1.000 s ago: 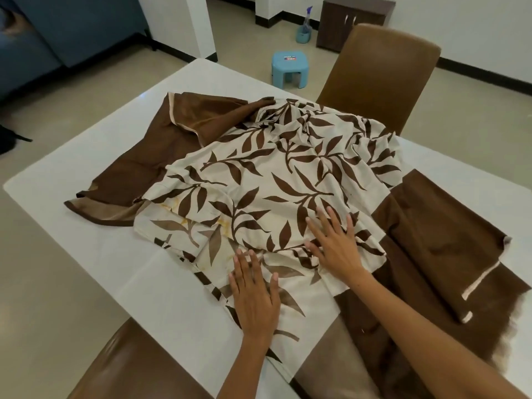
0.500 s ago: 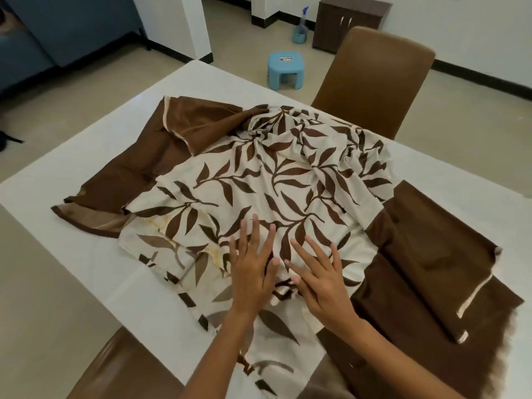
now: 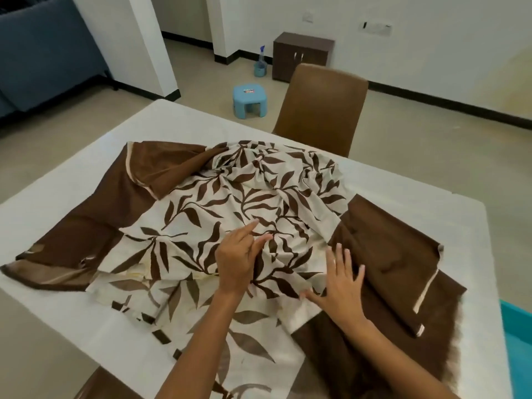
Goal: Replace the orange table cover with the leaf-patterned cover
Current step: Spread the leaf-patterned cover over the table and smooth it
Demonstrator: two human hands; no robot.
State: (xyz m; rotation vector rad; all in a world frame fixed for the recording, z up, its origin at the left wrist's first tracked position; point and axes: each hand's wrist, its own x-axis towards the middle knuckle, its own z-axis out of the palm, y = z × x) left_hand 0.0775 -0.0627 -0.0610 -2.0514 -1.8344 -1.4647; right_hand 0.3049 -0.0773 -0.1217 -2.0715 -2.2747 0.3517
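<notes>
The leaf-patterned cover [image 3: 230, 203] lies rumpled across the middle of the white table [image 3: 86, 174], a soft cream cloth printed with dark brown leaves and edged with a broad plain brown border. It is bunched into tight creases toward the far side, and its brown border folds back over itself at the far left corner and again in a long flap at the right, showing a pale hem. The near part shows the faded reverse of the print and hangs toward the table's near edge. The left hand [image 3: 239, 260] rests on the cream centre of the cloth, forefinger stretched out straight and the other fingers curled in, bunching a small ridge of fabric; I cannot tell whether they truly pinch it. The right hand [image 3: 342, 280] lies flat with fingers spread, pressing where the cream panel meets the brown border. The tabletop looks smooth and matte, with rounded corners. A brown padded chair [image 3: 322, 108] stands pushed up to the far side. Beyond it on the pale floor sits a small light-blue plastic stool [image 3: 250, 101], and near a dark wooden cabinet [image 3: 302, 56] a little blue tub [image 3: 259, 70] holds a spray bottle [image 3: 261, 54] standing upright.
</notes>
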